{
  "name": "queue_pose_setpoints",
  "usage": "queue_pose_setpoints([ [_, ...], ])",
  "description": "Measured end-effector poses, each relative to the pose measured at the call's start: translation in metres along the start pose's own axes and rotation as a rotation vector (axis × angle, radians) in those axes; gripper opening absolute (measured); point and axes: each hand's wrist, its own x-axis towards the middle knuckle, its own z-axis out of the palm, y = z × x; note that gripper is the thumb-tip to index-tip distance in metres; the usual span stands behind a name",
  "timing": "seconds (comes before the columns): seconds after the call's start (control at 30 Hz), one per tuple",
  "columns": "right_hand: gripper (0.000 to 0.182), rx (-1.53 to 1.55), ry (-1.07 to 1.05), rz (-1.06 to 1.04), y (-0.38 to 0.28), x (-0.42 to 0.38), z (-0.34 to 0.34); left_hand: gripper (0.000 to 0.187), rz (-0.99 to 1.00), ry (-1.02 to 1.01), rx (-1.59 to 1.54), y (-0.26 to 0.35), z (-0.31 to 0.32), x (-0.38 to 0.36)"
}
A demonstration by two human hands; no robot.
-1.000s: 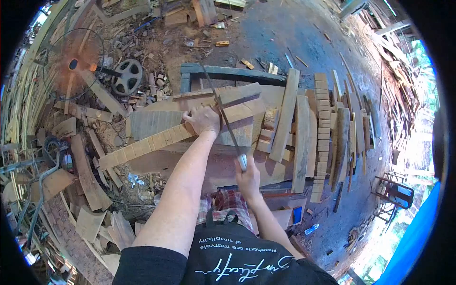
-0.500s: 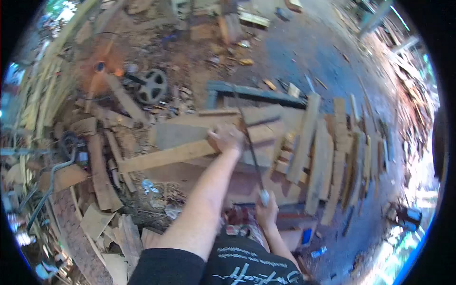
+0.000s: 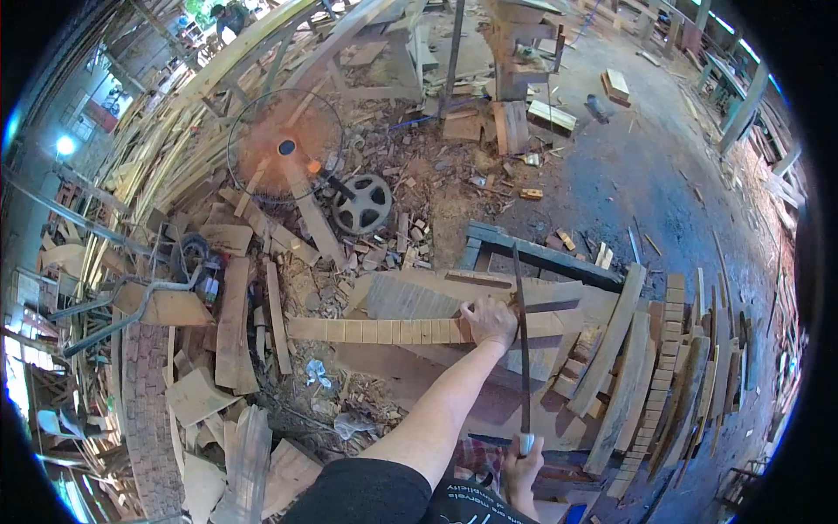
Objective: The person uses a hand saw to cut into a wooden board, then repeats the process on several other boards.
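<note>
The left hand (image 3: 491, 321) is on a long wood strip (image 3: 384, 331) that has many thin lines across it. Its fingers are bent over the strip and clamped on it. The strip lies from left to right on top of other boards on the counter (image 3: 397, 365). The right hand (image 3: 522, 465) is nearer to the body, and its fingers are wrapped tight around the light handle of a saw (image 3: 524, 367). The long, thin blade points away and crosses over the strip, just to the right of the left hand. I cannot tell how deep the teeth are in the wood. A grey board (image 3: 410, 299) lies just past the strip, on the far side. To the right, many long boards (image 3: 608, 341) lean in a row, and one of them (image 3: 663, 367) has lines like the strip. Past the counter is a dark wood frame (image 3: 559, 258). Far to the left stands a round orange fan (image 3: 286, 147), with a wheel (image 3: 360, 204) near it. Some clear plastic (image 3: 316, 374) lies on the floor, to the near left of the strip.
</note>
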Motion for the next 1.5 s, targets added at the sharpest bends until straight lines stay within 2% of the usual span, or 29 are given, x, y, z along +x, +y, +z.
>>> queue_pose_setpoints([
  [0.07, 0.018, -0.020, 0.026, -0.002, 0.007, -0.010, -0.004, 0.030, 0.028, 0.017, -0.033, 0.001, -0.001, -0.002],
  [0.13, 0.014, -0.009, -0.041, 0.059, -0.008, 0.024, 0.003, 0.029, 0.026, 0.033, -0.010, 0.001, -0.002, -0.003],
  [0.23, 0.016, -0.025, -0.012, -0.002, -0.006, 0.080, 0.032, 0.029, 0.016, -0.003, 0.032, 0.000, 0.002, -0.003],
  [0.33, 0.019, 0.018, 0.019, -0.025, -0.011, 0.064, 0.023, 0.030, 0.005, -0.015, 0.006, -0.001, 0.003, 0.000],
  [0.37, 0.021, 0.017, -0.006, 0.050, -0.007, 0.047, 0.016, 0.031, 0.016, 0.015, -0.013, 0.001, -0.002, -0.002],
  [0.47, 0.021, -0.067, -0.027, 0.051, -0.002, 0.011, -0.003, 0.030, 0.018, 0.048, -0.031, 0.003, 0.001, -0.002],
  [0.53, 0.022, -0.030, -0.030, 0.070, -0.012, 0.030, 0.003, 0.029, 0.016, 0.063, -0.024, 0.000, 0.004, -0.003],
  [0.63, 0.022, 0.007, 0.026, -0.033, -0.008, 0.072, 0.027, 0.028, 0.026, 0.081, 0.008, 0.001, 0.006, -0.003],
  [0.7, 0.022, -0.079, 0.024, -0.047, -0.010, 0.084, 0.032, 0.028, 0.010, -0.013, 0.033, 0.000, 0.004, -0.001],
  [0.8, 0.019, -0.050, -0.011, -0.030, -0.009, 0.055, 0.016, 0.036, 0.015, -0.007, -0.003, 0.001, -0.003, -0.002],
  [0.9, 0.019, -0.096, -0.034, 0.005, -0.020, 0.037, 0.004, 0.032, 0.016, 0.026, -0.018, 0.001, 0.003, -0.002],
  [1.0, 0.019, -0.072, -0.048, 0.054, -0.015, 0.065, 0.021, 0.030, 0.008, -0.006, -0.041, 0.001, -0.001, -0.002],
  [1.03, 0.018, -0.093, -0.017, -0.023, -0.014, 0.080, 0.029, 0.030, 0.010, -0.003, -0.042, 0.001, 0.000, -0.002],
  [1.13, 0.019, -0.119, -0.045, -0.011, -0.014, 0.082, 0.025, 0.029, 0.016, -0.003, -0.036, 0.001, -0.001, 0.000],
  [1.27, 0.019, -0.075, -0.045, -0.028, -0.028, 0.045, -0.001, 0.029, 0.012, 0.026, -0.040, 0.003, -0.001, -0.001],
  [1.33, 0.021, -0.047, -0.091, 0.108, -0.024, 0.047, 0.006, 0.030, 0.025, 0.022, -0.029, 0.001, -0.003, -0.004],
  [1.5, 0.024, -0.128, -0.075, 0.075, -0.032, 0.094, 0.023, 0.030, 0.041, 0.062, 0.021, 0.001, 0.003, -0.002],
])
